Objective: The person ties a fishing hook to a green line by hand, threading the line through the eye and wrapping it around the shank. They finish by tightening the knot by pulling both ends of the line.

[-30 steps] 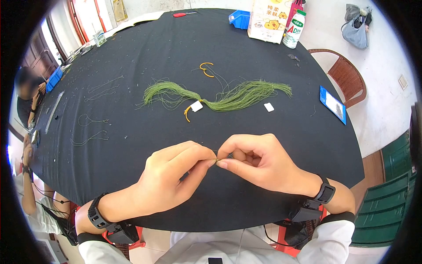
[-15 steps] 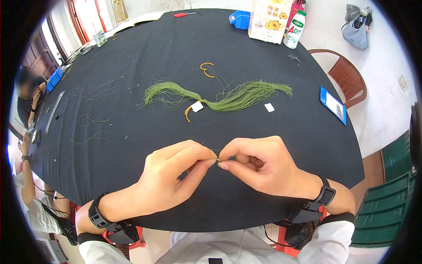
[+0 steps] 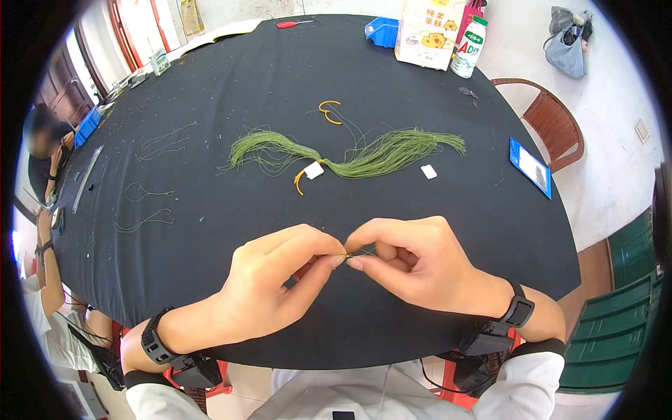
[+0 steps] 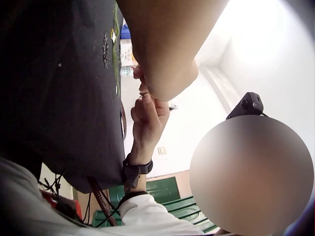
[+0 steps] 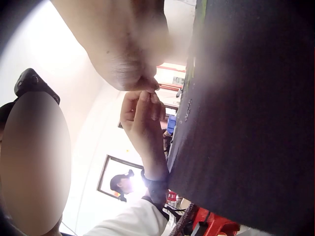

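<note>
Over the near part of the black-covered table, my left hand (image 3: pixel 280 276) and right hand (image 3: pixel 413 262) meet fingertip to fingertip. Between them runs a thin green thread (image 3: pixel 364 253), with a tiny dark and gold spot where the fingers meet. The left thumb and forefinger pinch it on one side. On the other, the right thumb and forefinger grip it with a small gap showing between them. Both wrist views show the fingertips close together, the thread too fine to make out. Beyond the hands lies a bundle of green threads (image 3: pixel 385 155), tied near its middle.
Loose thread loops (image 3: pixel 143 222) lie at left on the black cloth (image 3: pixel 266 84). Yellow ties (image 3: pixel 329 112) and a white tag (image 3: pixel 428 171) are near the bundle. A blue packet (image 3: pixel 530 168) sits right; a bottle (image 3: pixel 469 47) and blue bin (image 3: pixel 382 31) stand behind. Another person sits left.
My hands stay almost in place, with small shifts at the fingertips. The thread now shows crossing the gap between right thumb and forefinger. At far left, another person's arm has moved.
</note>
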`<state>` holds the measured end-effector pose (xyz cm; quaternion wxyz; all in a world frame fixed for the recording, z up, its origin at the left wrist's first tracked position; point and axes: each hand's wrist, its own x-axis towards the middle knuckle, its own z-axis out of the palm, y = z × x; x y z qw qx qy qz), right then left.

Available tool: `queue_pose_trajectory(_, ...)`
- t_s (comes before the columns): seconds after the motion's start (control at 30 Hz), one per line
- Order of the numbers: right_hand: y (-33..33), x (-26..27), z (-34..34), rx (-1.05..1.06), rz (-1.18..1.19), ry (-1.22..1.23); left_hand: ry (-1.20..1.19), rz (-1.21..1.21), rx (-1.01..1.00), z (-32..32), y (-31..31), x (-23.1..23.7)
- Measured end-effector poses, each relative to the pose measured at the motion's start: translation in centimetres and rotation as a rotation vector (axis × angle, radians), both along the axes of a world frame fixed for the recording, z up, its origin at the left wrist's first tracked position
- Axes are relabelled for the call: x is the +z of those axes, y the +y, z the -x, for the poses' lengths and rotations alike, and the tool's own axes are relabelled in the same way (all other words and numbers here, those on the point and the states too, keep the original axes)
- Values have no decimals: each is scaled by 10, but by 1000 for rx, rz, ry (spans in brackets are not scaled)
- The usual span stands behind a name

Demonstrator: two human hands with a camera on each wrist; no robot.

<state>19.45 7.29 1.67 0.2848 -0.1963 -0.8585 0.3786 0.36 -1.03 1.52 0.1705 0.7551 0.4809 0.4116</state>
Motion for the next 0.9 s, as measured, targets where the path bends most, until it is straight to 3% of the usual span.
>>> queue_pose_trajectory(0.1, -1, 3, -1, -2, 2, -62, -8, 12, -1, 0, 0, 0)
queue_pose_trajectory(0.2, -2, 1, 0, 12, -148, 10, -30, 33, -26, 1, 1, -2)
queue_pose_trajectory(0.3, 1, -11, 4, 9, -417, 105, -176, 153, -22, -1, 2, -5)
queue_pose_trajectory(0.4, 2, -11, 2, 16, -617, 67, -384, 439, -23, -2, 1, -1)
queue_pose_trajectory(0.6, 2, -9, 0, 67, -637, 28, -509, 637, -54, -1, 2, 0)
queue_pose_trajectory(0.9, 5, -13, 0, 100, -552, 41, -550, 675, -132, 4, 5, -3)
